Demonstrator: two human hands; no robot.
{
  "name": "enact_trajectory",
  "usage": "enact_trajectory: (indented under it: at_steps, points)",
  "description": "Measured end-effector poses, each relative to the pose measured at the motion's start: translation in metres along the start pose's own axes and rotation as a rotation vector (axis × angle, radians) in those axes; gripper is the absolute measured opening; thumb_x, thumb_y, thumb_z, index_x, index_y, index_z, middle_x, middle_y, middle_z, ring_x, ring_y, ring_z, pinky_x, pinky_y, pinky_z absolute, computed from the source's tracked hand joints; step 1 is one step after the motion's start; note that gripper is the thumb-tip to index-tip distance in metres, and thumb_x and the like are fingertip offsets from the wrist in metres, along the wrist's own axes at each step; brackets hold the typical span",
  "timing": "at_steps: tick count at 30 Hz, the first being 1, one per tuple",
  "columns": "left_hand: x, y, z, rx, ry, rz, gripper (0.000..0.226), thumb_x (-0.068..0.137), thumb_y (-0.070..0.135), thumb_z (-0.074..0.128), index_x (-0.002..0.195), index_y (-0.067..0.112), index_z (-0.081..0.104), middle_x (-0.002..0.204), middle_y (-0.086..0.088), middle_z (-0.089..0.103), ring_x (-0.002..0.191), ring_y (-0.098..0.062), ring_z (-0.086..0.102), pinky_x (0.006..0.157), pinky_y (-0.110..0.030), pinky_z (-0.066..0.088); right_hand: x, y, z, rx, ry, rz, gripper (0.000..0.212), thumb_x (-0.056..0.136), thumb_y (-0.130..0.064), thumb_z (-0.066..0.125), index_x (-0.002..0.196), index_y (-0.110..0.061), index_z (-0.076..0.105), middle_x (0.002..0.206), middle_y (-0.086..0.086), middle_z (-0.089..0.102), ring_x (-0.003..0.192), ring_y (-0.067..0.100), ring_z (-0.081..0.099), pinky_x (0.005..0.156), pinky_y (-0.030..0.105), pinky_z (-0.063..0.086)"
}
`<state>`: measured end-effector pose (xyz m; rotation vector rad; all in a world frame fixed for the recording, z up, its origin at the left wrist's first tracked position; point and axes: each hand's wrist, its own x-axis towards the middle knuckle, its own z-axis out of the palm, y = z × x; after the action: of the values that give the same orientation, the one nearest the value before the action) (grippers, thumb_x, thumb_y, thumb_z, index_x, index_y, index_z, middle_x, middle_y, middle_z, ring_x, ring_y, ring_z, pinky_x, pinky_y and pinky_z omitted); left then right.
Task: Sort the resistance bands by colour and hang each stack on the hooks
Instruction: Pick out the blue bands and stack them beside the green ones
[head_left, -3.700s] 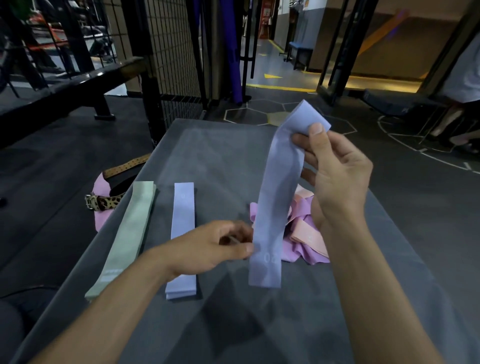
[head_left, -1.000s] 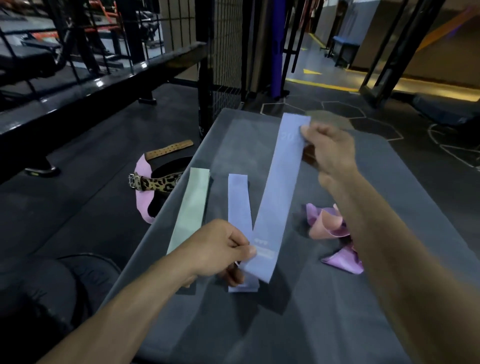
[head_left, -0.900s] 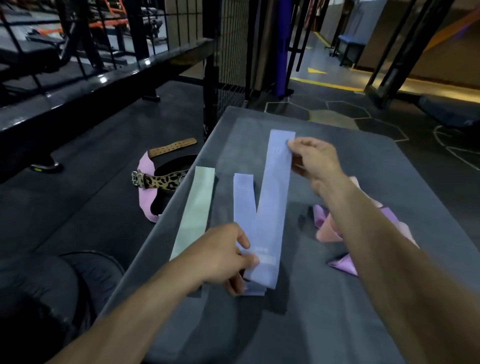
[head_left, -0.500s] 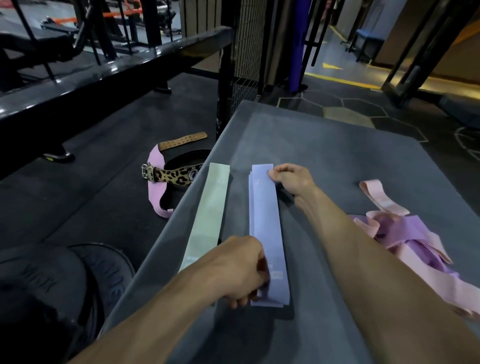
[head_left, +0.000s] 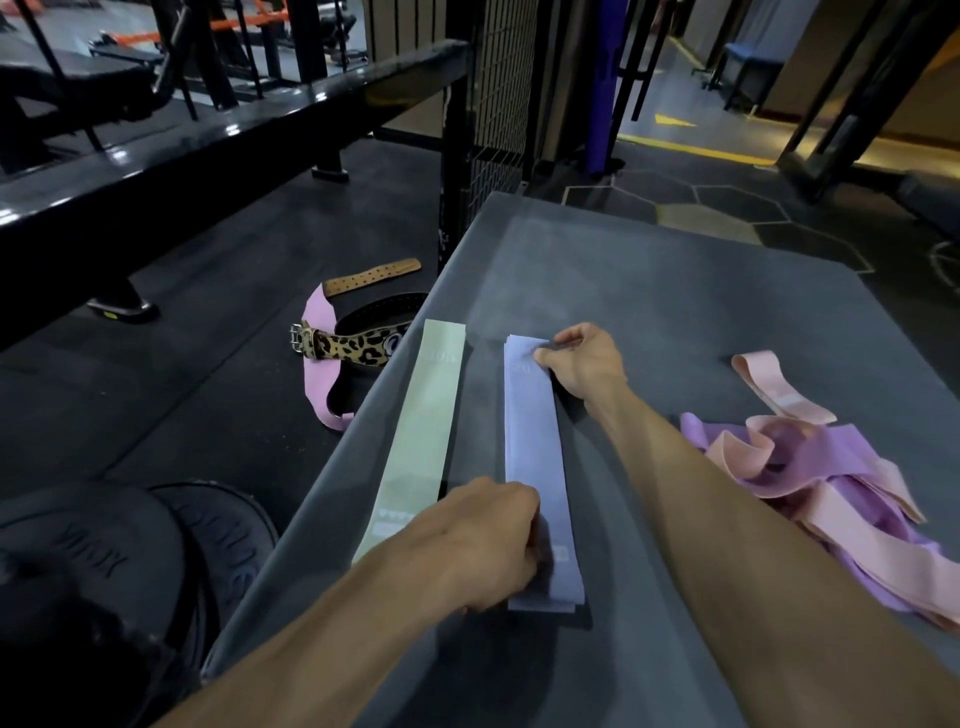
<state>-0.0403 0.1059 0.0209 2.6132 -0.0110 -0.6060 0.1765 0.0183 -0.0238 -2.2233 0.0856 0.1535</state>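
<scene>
Fingers (head_left: 545, 357) of right hand (head_left: 584, 364) pinch the far end of the lilac band stack (head_left: 535, 457); left hand (head_left: 483, 545) curled on its near end. Green band (head_left: 421, 441) alongside at 9 o'clock. Pink-purple pile (head_left: 810, 467) at 3 o'clock on tabletop (head_left: 649, 291). Leopard belt (head_left: 353, 345) on floor.

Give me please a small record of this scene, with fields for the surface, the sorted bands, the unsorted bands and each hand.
surface: grey padded top
sorted bands: green band lying flat; blue stack lying flat to its right, apart from it
unsorted bands: pink and purple pile, at the right side
left hand: fingers curled at the near end of the blue stack
right hand: pinches the far end of the blue stack
floor: leopard-print belt
</scene>
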Motion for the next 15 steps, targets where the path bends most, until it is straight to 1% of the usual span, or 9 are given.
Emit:
enact_trajectory:
  at_steps: [3, 5, 6, 8, 9, 10, 12, 13, 15]
  points:
    - [0.001, -0.003, 0.004, 0.007, 0.011, 0.015, 0.008, 0.096, 0.026, 0.054, 0.100, 0.020, 0.054, 0.094, -0.005, 0.064, 0.071, -0.023, 0.059, 0.068, -0.041, 0.055, -0.006, -0.011, -0.008, -0.202, -0.054, -0.062, 0.027, 0.083, -0.037, 0.067, 0.103, -0.026, 0.055, 0.108, 0.000, 0.065, 0.103, 0.026, 0.062, 0.098, 0.040, 0.050]
    - [0.000, -0.002, 0.004, 0.008, 0.006, 0.012, 0.007, 0.093, 0.025, 0.054, 0.098, 0.021, 0.054, 0.096, -0.004, 0.065, 0.081, -0.025, 0.063, 0.073, -0.042, 0.055, -0.011, -0.025, -0.010, -0.422, -0.101, -0.134, 0.041, 0.090, -0.049, 0.056, 0.117, -0.018, 0.053, 0.108, 0.005, 0.064, 0.097, 0.029, 0.062, 0.086, 0.035, 0.048]
    - [0.000, -0.001, 0.003, 0.006, -0.006, 0.002, 0.008, 0.092, 0.024, 0.055, 0.100, 0.021, 0.055, 0.098, -0.004, 0.065, 0.085, -0.026, 0.063, 0.075, -0.042, 0.055, -0.014, -0.032, -0.010, -0.545, -0.115, -0.171, 0.050, 0.094, -0.056, 0.049, 0.123, -0.016, 0.052, 0.112, 0.006, 0.064, 0.100, 0.031, 0.061, 0.084, 0.035, 0.044]
    - [0.001, 0.000, 0.003, -0.005, -0.030, -0.022, 0.011, 0.094, 0.027, 0.057, 0.103, 0.021, 0.055, 0.104, -0.005, 0.065, 0.089, -0.026, 0.064, 0.079, -0.042, 0.056, -0.019, -0.048, -0.005, -0.728, -0.136, -0.211, 0.064, 0.096, -0.065, 0.039, 0.134, -0.015, 0.049, 0.129, 0.008, 0.059, 0.118, 0.033, 0.057, 0.087, 0.039, 0.041]
    - [0.001, 0.000, 0.003, -0.002, -0.030, -0.022, 0.010, 0.094, 0.028, 0.057, 0.102, 0.021, 0.054, 0.105, -0.005, 0.065, 0.089, -0.027, 0.064, 0.078, -0.042, 0.056, -0.021, -0.054, -0.002, -0.795, -0.152, -0.214, 0.064, 0.096, -0.066, 0.038, 0.134, -0.015, 0.051, 0.132, 0.008, 0.058, 0.121, 0.032, 0.055, 0.089, 0.039, 0.042]
    - [0.002, -0.001, 0.004, 0.012, -0.020, -0.010, 0.009, 0.095, 0.028, 0.057, 0.098, 0.021, 0.052, 0.103, -0.005, 0.064, 0.087, -0.027, 0.063, 0.075, -0.040, 0.054, -0.023, -0.059, 0.001, -0.857, -0.169, -0.212, 0.059, 0.095, -0.062, 0.042, 0.130, -0.016, 0.054, 0.128, 0.006, 0.059, 0.118, 0.031, 0.056, 0.089, 0.037, 0.045]
    - [0.003, -0.002, 0.006, 0.040, 0.007, 0.016, 0.013, 0.096, 0.029, 0.054, 0.090, 0.020, 0.047, 0.097, -0.007, 0.062, 0.082, -0.029, 0.061, 0.067, -0.038, 0.046, -0.024, -0.068, 0.006, -0.938, -0.209, -0.189, 0.039, 0.093, -0.048, 0.051, 0.115, -0.017, 0.060, 0.114, 0.003, 0.061, 0.103, 0.028, 0.057, 0.085, 0.033, 0.047]
    - [0.002, -0.003, 0.006, 0.041, 0.009, 0.021, 0.014, 0.096, 0.030, 0.053, 0.090, 0.020, 0.046, 0.095, -0.007, 0.060, 0.081, -0.029, 0.058, 0.067, -0.037, 0.043, -0.025, -0.071, 0.007, -0.947, -0.225, -0.169, 0.030, 0.092, -0.041, 0.053, 0.108, -0.017, 0.060, 0.109, 0.002, 0.060, 0.097, 0.027, 0.055, 0.083, 0.031, 0.047]
    - [0.001, -0.004, 0.005, 0.037, 0.009, 0.021, 0.014, 0.097, 0.030, 0.053, 0.093, 0.018, 0.047, 0.092, -0.005, 0.055, 0.079, -0.028, 0.053, 0.067, -0.035, 0.039, -0.025, -0.074, 0.009, -0.927, -0.258, -0.131, 0.021, 0.091, -0.033, 0.052, 0.104, -0.018, 0.059, 0.099, 0.001, 0.059, 0.093, 0.027, 0.055, 0.083, 0.030, 0.047]
